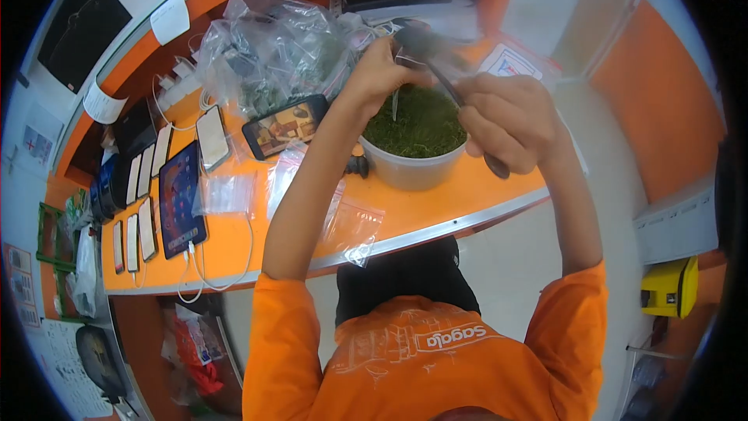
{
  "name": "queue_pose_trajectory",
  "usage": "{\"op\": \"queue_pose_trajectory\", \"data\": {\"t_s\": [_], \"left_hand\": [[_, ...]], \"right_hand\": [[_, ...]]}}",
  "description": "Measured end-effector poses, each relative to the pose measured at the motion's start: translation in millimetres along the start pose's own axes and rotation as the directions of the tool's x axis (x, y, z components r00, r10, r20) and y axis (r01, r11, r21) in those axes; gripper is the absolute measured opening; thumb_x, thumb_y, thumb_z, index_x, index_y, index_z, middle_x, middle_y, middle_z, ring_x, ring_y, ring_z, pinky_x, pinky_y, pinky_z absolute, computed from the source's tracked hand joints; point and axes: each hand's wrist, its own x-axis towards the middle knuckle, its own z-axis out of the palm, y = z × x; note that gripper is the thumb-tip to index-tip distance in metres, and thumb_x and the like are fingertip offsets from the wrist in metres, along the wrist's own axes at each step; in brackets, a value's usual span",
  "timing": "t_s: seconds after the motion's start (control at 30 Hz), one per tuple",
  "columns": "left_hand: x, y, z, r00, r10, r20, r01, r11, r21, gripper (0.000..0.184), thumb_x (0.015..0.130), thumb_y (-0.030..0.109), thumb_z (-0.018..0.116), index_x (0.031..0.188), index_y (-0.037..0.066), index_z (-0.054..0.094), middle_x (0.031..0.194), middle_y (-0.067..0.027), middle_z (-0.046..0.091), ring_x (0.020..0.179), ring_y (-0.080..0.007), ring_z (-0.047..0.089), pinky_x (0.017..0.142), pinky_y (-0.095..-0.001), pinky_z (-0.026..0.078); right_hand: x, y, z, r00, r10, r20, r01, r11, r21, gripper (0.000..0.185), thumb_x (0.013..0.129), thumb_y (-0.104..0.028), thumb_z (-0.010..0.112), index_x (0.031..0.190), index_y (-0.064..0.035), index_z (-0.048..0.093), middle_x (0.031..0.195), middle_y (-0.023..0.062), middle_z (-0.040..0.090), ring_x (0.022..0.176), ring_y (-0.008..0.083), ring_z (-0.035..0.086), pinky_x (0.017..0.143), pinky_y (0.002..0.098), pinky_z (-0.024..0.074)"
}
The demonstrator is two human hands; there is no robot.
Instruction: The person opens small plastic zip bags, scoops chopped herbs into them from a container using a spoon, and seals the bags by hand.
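Bright, even, whitish light fills the room, and its source cannot be made out. The tub (413,173) itself shows fairly clearly, but motion blur smears the spoon (446,84) above it and softens the right hand (510,123) at its right. To the tub's left, the clear plastic bags (284,39) throw scattered white glints, and a phone (284,129) glows. Below and left of the tub, the space under the counter (491,191) sinks into shadow. Farthest from the tub, fisheye distortion bends straight edges, detail softens, and the corners turn black.

Likely shop: phones (212,138) along orange counter (436,206)
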Motion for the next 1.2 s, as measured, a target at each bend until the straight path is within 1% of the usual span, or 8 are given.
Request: {"op": "queue_pose_trajectory", "data": {"t_s": [0.13, 0.27, 0.4, 0.57, 0.7, 0.8, 0.93, 1.2], "left_hand": [[4.3, -10.4, -4.0, 0.999, -0.018, 0.035, 0.021, 0.995, -0.097, 0.043, 0.060, -0.010, 0.065, 0.101, -0.001, 0.054, 0.088, -0.0053, 0.057, 0.084, -0.0158, 0.056, 0.079, -0.0276, 0.044], [0.8, -11.7, -5.5, 0.996, -0.058, 0.072, 0.072, 0.975, -0.211, 0.044, 0.062, -0.010, 0.065, 0.103, -0.001, 0.054, 0.090, -0.0074, 0.056, 0.087, -0.0178, 0.055, 0.081, -0.0288, 0.044], [-3.0, -7.3, -11.6, 0.992, -0.034, 0.119, 0.063, 0.966, -0.251, 0.047, 0.064, -0.012, 0.062, 0.108, -0.002, 0.050, 0.094, -0.0089, 0.054, 0.095, -0.0193, 0.053, 0.083, -0.0314, 0.044], [-9.8, -6.5, -25.4, 0.984, 0.094, 0.150, -0.008, 0.870, -0.493, 0.048, 0.065, -0.014, 0.057, 0.110, -0.002, 0.049, 0.098, -0.0089, 0.054, 0.102, -0.0214, 0.050, 0.087, -0.0337, 0.044], [-6.0, -11.4, -36.6, 0.969, 0.094, 0.228, 0.014, 0.902, -0.432, 0.050, 0.063, -0.012, 0.054, 0.111, -0.001, 0.048, 0.100, -0.0103, 0.056, 0.104, -0.0228, 0.051, 0.086, -0.0308, 0.043], [-6.8, -8.3, -40.0, 0.956, 0.022, 0.292, 0.086, 0.932, -0.351, 0.053, 0.061, -0.011, 0.051, 0.113, -0.002, 0.047, 0.100, -0.0123, 0.057, 0.103, -0.0231, 0.052, 0.085, -0.0285, 0.043], [-7.4, -4.1, -34.1, 0.936, -0.030, 0.352, 0.119, 0.965, -0.233, 0.056, 0.059, -0.010, 0.048, 0.114, -0.001, 0.046, 0.102, -0.0129, 0.057, 0.102, -0.0214, 0.053, 0.084, -0.0268, 0.043], [-21.6, 5.5, -23.2, 0.972, 0.020, 0.233, 0.010, 0.992, -0.126, 0.034, 0.078, 0.009, 0.060, 0.110, 0.005, 0.049, 0.108, -0.0069, 0.054, 0.098, -0.0132, 0.052, 0.081, -0.0264, 0.042]], "right_hand": [[-4.8, -6.5, -9.1, 0.994, -0.005, 0.113, 0.004, 1.000, 0.006, 0.026, 0.088, -0.021, 0.048, 0.082, 0.0045, 0.047, 0.066, 0.0113, 0.052, 0.062, 0.0288, 0.060, 0.047, 0.0348, 0.0483], [-22.6, -10.4, -1.0, 0.939, 0.284, -0.197, -0.284, 0.958, 0.029, 0.034, 0.093, -0.028, 0.040, 0.081, 0.0035, 0.048, 0.070, 0.0132, 0.058, 0.065, 0.0258, 0.061, 0.052, 0.0332, 0.0487], [-23.1, -10.7, 7.4, 0.640, 0.540, -0.547, -0.569, 0.811, 0.134, 0.039, 0.095, -0.032, 0.032, 0.082, 0.0020, 0.046, 0.073, 0.0161, 0.061, 0.065, 0.0216, 0.061, 0.062, 0.0339, 0.0497], [-46.8, -12.3, 17.7, 0.100, 0.941, -0.325, -0.749, 0.286, 0.598, 0.029, 0.093, -0.023, 0.040, 0.096, 0.0053, 0.047, 0.073, 0.0125, 0.056, 0.065, 0.0178, 0.060, 0.056, 0.0259, 0.0496], [-64.3, -4.2, 24.6, 0.106, 0.962, -0.251, -0.987, 0.131, 0.089, 0.045, 0.080, -0.025, 0.062, 0.110, 0.0034, 0.043, 0.098, 0.0143, 0.051, 0.084, 0.0185, 0.048, 0.068, 0.0307, 0.0445], [-49.3, -6.0, 14.2, 0.335, 0.819, -0.466, -0.941, 0.312, -0.129, 0.052, 0.076, -0.022, 0.067, 0.113, 0.0034, 0.041, 0.106, 0.0128, 0.046, 0.090, 0.0212, 0.045, 0.079, 0.0334, 0.0389], [-5.8, -10.5, 16.2, 0.703, 0.708, 0.068, -0.693, 0.703, -0.158, 0.034, 0.072, -0.013, 0.066, 0.104, -0.0096, 0.056, 0.101, 0.0115, 0.045, 0.092, 0.0263, 0.044, 0.078, 0.0362, 0.0378], [-13.4, 14.4, 27.4, 0.709, 0.676, 0.202, -0.699, 0.711, 0.076, 0.011, 0.075, -0.013, 0.063, 0.080, -0.0036, 0.062, 0.072, 0.0092, 0.051, 0.069, 0.0241, 0.050, 0.060, 0.0346, 0.0378]]}}
